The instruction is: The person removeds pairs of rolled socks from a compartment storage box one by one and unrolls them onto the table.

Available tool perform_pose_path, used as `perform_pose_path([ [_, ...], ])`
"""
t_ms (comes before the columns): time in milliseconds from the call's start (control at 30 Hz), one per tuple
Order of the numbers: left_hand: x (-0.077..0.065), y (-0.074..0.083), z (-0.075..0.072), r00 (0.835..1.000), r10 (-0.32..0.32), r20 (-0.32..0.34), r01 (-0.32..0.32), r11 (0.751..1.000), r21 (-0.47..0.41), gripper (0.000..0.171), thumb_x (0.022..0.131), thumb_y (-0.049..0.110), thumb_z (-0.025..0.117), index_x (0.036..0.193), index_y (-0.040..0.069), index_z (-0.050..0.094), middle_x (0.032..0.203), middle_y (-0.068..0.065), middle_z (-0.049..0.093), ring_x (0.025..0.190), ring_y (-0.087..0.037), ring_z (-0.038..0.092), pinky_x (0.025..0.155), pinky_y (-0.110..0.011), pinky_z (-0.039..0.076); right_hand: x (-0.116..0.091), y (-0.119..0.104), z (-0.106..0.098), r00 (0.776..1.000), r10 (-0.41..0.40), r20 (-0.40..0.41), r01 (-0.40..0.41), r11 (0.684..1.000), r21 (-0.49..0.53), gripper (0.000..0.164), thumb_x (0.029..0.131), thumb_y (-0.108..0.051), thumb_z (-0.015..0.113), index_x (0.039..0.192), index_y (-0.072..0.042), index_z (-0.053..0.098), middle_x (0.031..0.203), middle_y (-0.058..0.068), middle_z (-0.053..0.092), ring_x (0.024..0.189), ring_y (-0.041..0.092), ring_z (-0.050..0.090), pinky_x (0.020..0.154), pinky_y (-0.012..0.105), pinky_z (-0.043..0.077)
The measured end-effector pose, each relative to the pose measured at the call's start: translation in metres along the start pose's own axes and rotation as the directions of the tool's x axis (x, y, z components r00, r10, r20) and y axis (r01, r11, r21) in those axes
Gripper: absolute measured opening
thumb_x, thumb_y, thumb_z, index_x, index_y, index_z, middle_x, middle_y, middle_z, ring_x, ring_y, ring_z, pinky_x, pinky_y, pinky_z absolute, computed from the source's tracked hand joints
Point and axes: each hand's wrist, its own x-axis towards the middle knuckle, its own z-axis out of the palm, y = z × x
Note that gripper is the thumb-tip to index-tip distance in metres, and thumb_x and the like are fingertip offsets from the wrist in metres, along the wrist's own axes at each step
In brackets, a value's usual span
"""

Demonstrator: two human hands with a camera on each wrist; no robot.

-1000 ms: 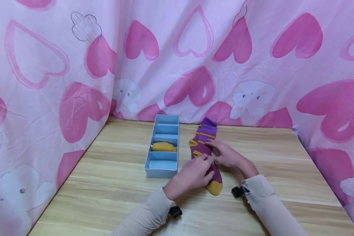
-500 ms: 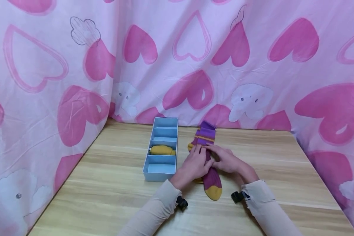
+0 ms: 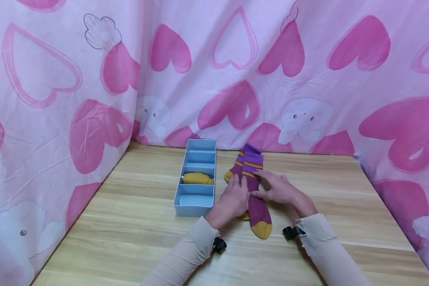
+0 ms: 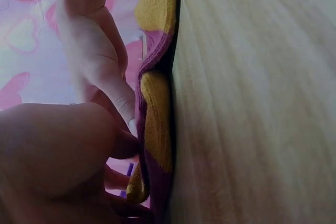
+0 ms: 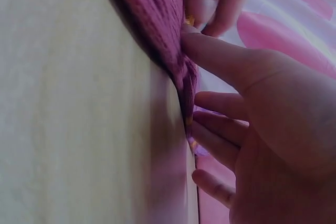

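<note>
Two maroon socks with purple striped cuffs and mustard heels and toes lie on the wooden table, partly overlapping in the head view. The upper sock (image 3: 260, 212) is on the right, its toe pointing toward me. Beneath its left side lies the other sock (image 3: 237, 169), largely covered. My left hand (image 3: 232, 198) rests on the socks' left side with its fingers extended. My right hand (image 3: 280, 188) touches the upper sock's right edge. In the right wrist view, its thumb (image 5: 220, 59) lies against the maroon knit, other fingers spread beside it.
Left of the socks stands a blue divided box (image 3: 194, 210). A rolled mustard bundle (image 3: 197, 178) sits in one compartment. A pink heart-print curtain (image 3: 228, 103) borders the back and sides of the table (image 3: 128, 222).
My left hand first moved forward over the socks, then slightly left. The upper sock now lies further right of the lower one, showing both cuffs. My right hand has shifted little.
</note>
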Motion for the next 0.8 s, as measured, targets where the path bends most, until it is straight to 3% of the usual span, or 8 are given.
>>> perform_pose_path([
  [167, -0.003, 0.001, 0.0, 0.999, -0.031, 0.015, 0.03, 0.998, 0.064, 0.07, 0.115, 0.036, 0.046, 0.169, -0.002, 0.023, 0.174, -0.03, 0.028, 0.164, -0.04, 0.029, 0.128, -0.043, 0.041, 0.0, 0.003, -0.002, 0.999, 0.043, 0.002, -0.043, 0.998, -0.035, 0.086, 0.096, -0.054, 0.079, 0.164, -0.012, 0.047, 0.169, 0.019, 0.045, 0.156, 0.044, 0.043, 0.112, 0.072, 0.031],
  [367, -0.007, 0.002, -0.004, 0.998, -0.05, 0.048, 0.042, 0.986, 0.164, 0.069, 0.115, 0.038, 0.045, 0.167, -0.005, 0.03, 0.173, -0.031, 0.03, 0.164, -0.041, 0.03, 0.128, -0.042, 0.042, 0.0, 0.002, -0.004, 0.997, 0.08, 0.007, -0.079, 0.995, -0.053, 0.087, 0.097, -0.055, 0.076, 0.165, -0.01, 0.045, 0.171, 0.023, 0.041, 0.156, 0.047, 0.042, 0.112, 0.072, 0.031],
  [567, -0.007, 0.002, -0.007, 0.993, -0.049, 0.103, 0.032, 0.986, 0.162, 0.075, 0.109, 0.032, 0.059, 0.167, -0.004, 0.029, 0.176, -0.03, 0.024, 0.166, -0.04, 0.024, 0.129, -0.041, 0.04, -0.001, 0.002, -0.005, 0.994, 0.107, 0.008, -0.106, 0.991, -0.076, 0.088, 0.099, -0.057, 0.074, 0.166, -0.009, 0.043, 0.172, 0.024, 0.038, 0.158, 0.047, 0.039, 0.114, 0.074, 0.03],
  [800, -0.01, 0.002, -0.014, 0.983, -0.026, 0.182, -0.007, 0.983, 0.181, 0.083, 0.105, 0.032, 0.065, 0.169, -0.003, 0.025, 0.179, -0.027, 0.017, 0.169, -0.039, 0.017, 0.131, -0.038, 0.036, -0.004, 0.008, -0.005, 0.99, 0.14, -0.022, -0.142, 0.983, -0.116, 0.084, 0.104, -0.054, 0.066, 0.168, -0.006, 0.038, 0.175, 0.024, 0.031, 0.159, 0.049, 0.035, 0.117, 0.078, 0.028],
])
